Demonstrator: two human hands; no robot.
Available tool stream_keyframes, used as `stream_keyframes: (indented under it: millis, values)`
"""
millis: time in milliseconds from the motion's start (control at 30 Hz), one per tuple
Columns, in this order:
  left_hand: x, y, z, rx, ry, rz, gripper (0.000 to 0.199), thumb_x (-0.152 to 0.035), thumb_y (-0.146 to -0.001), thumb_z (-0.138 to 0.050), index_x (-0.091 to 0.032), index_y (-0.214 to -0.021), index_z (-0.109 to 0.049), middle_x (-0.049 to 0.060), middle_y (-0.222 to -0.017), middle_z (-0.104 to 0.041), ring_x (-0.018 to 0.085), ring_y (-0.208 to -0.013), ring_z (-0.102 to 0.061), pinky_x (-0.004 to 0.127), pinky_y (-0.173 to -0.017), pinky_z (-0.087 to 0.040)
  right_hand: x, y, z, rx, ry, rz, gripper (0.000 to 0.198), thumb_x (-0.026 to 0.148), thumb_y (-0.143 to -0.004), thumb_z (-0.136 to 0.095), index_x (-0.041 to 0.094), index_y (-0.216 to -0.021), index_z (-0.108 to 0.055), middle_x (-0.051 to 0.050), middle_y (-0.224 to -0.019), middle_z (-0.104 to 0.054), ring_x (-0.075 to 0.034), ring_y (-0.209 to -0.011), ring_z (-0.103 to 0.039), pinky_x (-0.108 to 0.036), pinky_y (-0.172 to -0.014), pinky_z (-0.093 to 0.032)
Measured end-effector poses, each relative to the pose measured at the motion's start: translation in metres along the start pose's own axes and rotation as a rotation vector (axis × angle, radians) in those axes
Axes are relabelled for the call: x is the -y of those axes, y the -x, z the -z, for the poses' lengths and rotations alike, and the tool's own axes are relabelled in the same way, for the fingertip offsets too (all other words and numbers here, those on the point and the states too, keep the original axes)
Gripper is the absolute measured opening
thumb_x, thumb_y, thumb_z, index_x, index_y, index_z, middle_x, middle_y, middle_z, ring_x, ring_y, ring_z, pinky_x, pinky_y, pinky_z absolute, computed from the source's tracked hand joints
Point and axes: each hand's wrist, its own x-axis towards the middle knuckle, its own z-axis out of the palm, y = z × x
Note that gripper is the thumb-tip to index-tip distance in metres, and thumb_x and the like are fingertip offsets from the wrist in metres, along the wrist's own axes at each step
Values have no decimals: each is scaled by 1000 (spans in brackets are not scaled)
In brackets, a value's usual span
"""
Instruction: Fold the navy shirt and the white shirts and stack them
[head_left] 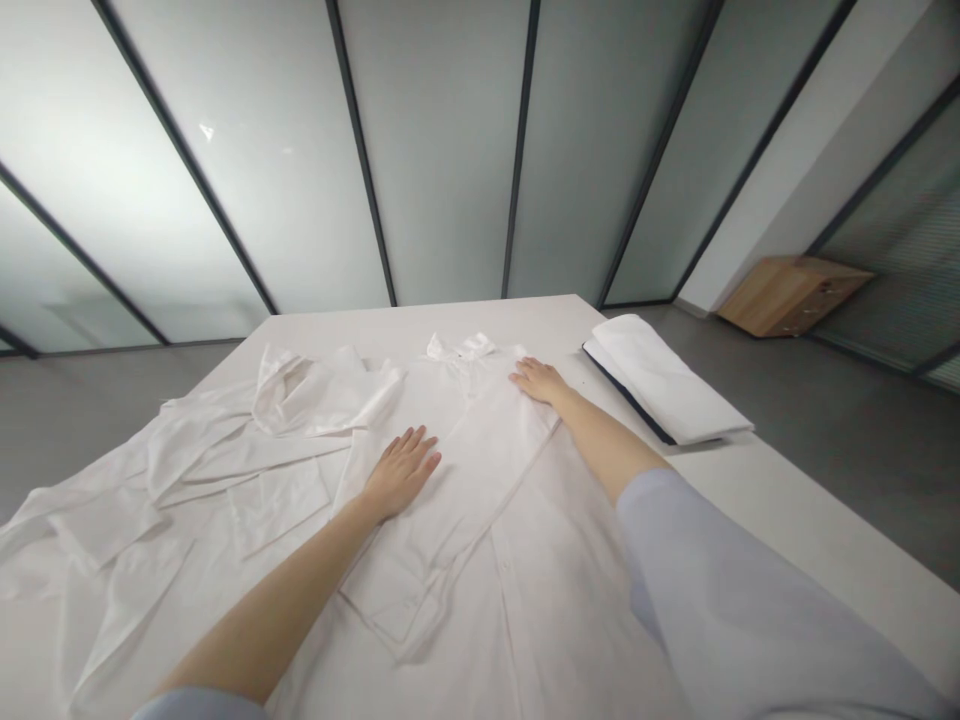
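Observation:
A white button-front shirt lies spread on the table, its collar at the far end. One sleeve is folded diagonally across its front, with the cuff toward me. My left hand rests flat on the left side of the shirt, fingers stretched out. Near the shirt's right shoulder, my right hand lies flat with its fingers extended, touching the cloth. Neither hand grips anything. My right forearm passes over the shirt's right edge.
A crumpled white garment covers the table's left side, its sleeves loosely spread. Folded white cloth with a dark layer beneath lies at the right edge of the white table. A wooden cabinet stands on the floor near frosted glass panels.

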Motion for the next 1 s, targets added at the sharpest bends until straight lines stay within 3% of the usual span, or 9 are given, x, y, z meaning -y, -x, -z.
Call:
stream_keyframes:
  millis: [133,300,567,667,767,867,1000]
  values:
    - [4,-1,-5,-17,-48,-24,63,-57,-98,-17,-24,-144,-44,6,-158,-28,24,-146,-21,43,-118,-21,-1,-8,1,22,-6,-75,56,48,-98,-29,19,-143,-44,-11,-155,-33,-27,-143,-29,-45,-113,-26]
    - [5,-9,-7,-11,-140,-9,62,-57,-97,-23,-25,-147,-39,6,-159,-24,26,-147,-19,44,-118,-21,16,1,10,-54,13,-20,57,48,-96,-37,19,-144,-42,-14,-152,-37,-30,-140,-33,-45,-111,-28]
    - [3,-22,1,11,-176,-11,66,-58,-94,-30,-21,-149,-35,9,-159,-22,28,-147,-19,44,-117,-20,54,78,13,-59,0,180,49,49,-95,-41,22,-133,-55,-12,-147,-45,-26,-137,-38,-40,-110,-30]
    - [3,-20,3,-39,-153,-25,62,-55,-94,-34,-21,-145,-40,9,-157,-30,27,-145,-26,41,-116,-24,59,107,8,-36,9,141,48,51,-94,-43,23,-131,-57,-12,-147,-45,-29,-134,-41,-44,-109,-31]
    - [1,-16,5,-139,-136,9,53,-46,-92,-42,-17,-135,-51,11,-147,-46,26,-136,-40,38,-111,-31,58,125,2,-19,-12,105,52,50,-95,-41,22,-138,-51,-13,-149,-42,-29,-135,-40,-45,-109,-31]
    - [-3,-12,8,-229,-131,89,41,-38,-90,-45,-17,-121,-61,12,-129,-59,26,-122,-51,37,-104,-38,55,132,0,-39,-45,109,52,47,-96,-41,20,-140,-50,-12,-150,-41,-27,-138,-37,-41,-111,-29]
    - [-6,-8,10,-264,-114,116,35,-33,-89,-46,-16,-114,-64,12,-121,-61,26,-115,-53,37,-101,-40,54,131,-1,-74,-74,119,48,43,-95,-44,20,-136,-53,-12,-147,-46,-26,-135,-41,-39,-111,-31]
